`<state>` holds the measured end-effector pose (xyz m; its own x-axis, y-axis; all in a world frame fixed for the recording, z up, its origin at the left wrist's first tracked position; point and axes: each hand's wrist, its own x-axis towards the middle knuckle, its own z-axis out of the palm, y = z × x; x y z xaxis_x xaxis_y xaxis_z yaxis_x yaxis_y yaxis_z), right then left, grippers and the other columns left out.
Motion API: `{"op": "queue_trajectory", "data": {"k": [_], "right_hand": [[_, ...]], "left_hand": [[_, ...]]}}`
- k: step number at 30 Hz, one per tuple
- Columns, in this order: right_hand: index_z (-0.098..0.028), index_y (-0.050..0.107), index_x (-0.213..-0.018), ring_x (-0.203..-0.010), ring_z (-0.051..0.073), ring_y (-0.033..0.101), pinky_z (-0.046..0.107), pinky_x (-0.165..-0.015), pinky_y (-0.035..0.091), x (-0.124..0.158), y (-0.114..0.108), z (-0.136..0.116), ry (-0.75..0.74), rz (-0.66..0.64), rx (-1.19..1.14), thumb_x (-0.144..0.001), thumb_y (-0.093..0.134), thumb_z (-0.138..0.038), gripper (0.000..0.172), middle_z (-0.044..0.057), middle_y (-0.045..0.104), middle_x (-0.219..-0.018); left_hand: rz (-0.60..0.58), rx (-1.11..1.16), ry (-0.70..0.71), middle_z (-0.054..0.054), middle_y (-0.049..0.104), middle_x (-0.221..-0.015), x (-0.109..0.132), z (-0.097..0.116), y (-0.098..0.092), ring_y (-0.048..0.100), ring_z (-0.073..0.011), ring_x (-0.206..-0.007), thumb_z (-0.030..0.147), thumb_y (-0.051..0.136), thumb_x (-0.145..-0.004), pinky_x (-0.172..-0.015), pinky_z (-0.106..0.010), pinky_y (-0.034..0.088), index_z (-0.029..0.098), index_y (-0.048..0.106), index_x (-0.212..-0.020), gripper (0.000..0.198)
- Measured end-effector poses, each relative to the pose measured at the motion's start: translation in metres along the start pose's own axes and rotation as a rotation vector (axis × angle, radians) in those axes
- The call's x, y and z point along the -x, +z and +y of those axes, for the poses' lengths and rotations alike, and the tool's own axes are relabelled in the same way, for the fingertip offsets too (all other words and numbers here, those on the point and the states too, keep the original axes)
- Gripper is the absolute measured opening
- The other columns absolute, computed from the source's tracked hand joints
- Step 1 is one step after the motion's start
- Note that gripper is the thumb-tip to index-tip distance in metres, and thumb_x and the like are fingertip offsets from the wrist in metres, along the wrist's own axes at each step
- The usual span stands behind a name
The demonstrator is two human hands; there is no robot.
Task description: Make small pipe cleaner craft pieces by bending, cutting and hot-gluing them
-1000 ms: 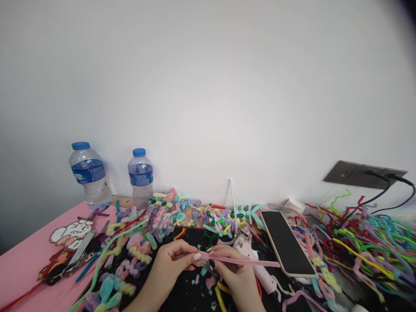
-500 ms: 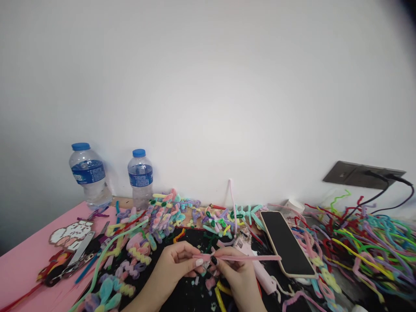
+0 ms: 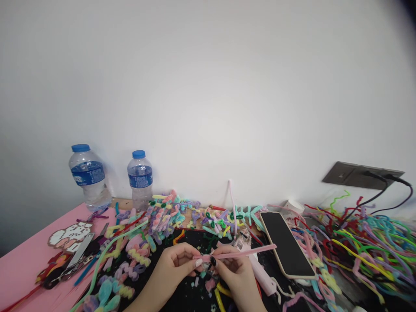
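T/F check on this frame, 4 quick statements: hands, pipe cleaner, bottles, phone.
1. Both hands pinch one pink fuzzy pipe cleaner. True: left hand and right hand meet at its left end.
2. Three water bottles stand by the wall. False: two blue-capped clear plastic bottles.
3. The black smartphone in a cream case lies screen up, right of the hands. True.
4. The table's left part is green. False: it is a pink sheet.
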<state>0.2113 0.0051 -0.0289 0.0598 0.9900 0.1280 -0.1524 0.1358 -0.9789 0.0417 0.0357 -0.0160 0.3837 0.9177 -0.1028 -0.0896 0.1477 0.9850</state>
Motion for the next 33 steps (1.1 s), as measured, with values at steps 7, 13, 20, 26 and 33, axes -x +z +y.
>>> {"op": "queue_trajectory", "data": {"k": [7, 13, 20, 26, 33], "right_hand": [[-0.016, 0.069, -0.074, -0.057, 0.013, 0.057, 0.023, -0.055, 0.046, 0.0014, 0.0003, 0.0009, -0.012, 0.043, -0.004, -0.069, 0.073, -0.028, 0.013, 0.002, 0.064, -0.065], [-0.017, 0.069, -0.073, -0.058, 0.014, 0.058, 0.024, -0.055, 0.046, 0.0019, 0.0007, 0.0002, 0.006, 0.029, -0.019, -0.069, 0.073, -0.029, 0.014, 0.002, 0.065, -0.065], [-0.016, 0.069, -0.074, -0.056, 0.014, 0.058, 0.025, -0.054, 0.046, 0.0002, 0.0001, 0.0018, 0.006, 0.027, -0.005, -0.069, 0.072, -0.032, 0.017, 0.003, 0.064, -0.065], [-0.016, 0.068, -0.074, -0.055, 0.013, 0.055, 0.023, -0.053, 0.045, 0.0006, -0.0003, 0.0019, 0.01, 0.029, -0.039, -0.069, 0.073, -0.03, 0.016, 0.001, 0.063, -0.063], [-0.016, 0.068, -0.074, -0.053, 0.012, 0.054, 0.022, -0.051, 0.043, -0.001, -0.0002, -0.0011, 0.028, 0.015, -0.049, -0.068, 0.073, -0.032, 0.018, 0.001, 0.062, -0.062]], "left_hand": [[0.007, 0.004, -0.013, -0.005, 0.072, -0.077, 0.0023, 0.0031, -0.0017, 0.068, -0.02, -0.073, 0.041, 0.064, -0.074, -0.062, -0.025, 0.051, 0.014, 0.066, -0.079, 0.027], [0.043, 0.054, -0.085, -0.005, 0.072, -0.077, 0.0034, 0.0056, 0.0, 0.068, -0.0206, -0.074, 0.045, 0.068, -0.069, -0.064, -0.027, 0.053, 0.014, 0.064, -0.078, 0.032], [0.037, 0.109, -0.116, -0.007, 0.072, -0.082, 0.0043, 0.0053, 0.0013, 0.067, -0.0195, -0.075, 0.045, 0.069, -0.067, -0.066, -0.027, 0.052, 0.015, 0.063, -0.081, 0.033], [0.011, 0.176, -0.127, -0.006, 0.071, -0.081, 0.0061, 0.0056, 0.0022, 0.066, -0.017, -0.075, 0.039, 0.07, -0.068, -0.067, -0.024, 0.05, 0.015, 0.062, -0.08, 0.029], [-0.02, 0.134, -0.063, -0.007, 0.071, -0.089, 0.0027, 0.0017, 0.0004, 0.065, -0.0186, -0.076, 0.04, 0.069, -0.069, -0.065, -0.026, 0.05, 0.017, 0.062, -0.092, 0.033]]}}
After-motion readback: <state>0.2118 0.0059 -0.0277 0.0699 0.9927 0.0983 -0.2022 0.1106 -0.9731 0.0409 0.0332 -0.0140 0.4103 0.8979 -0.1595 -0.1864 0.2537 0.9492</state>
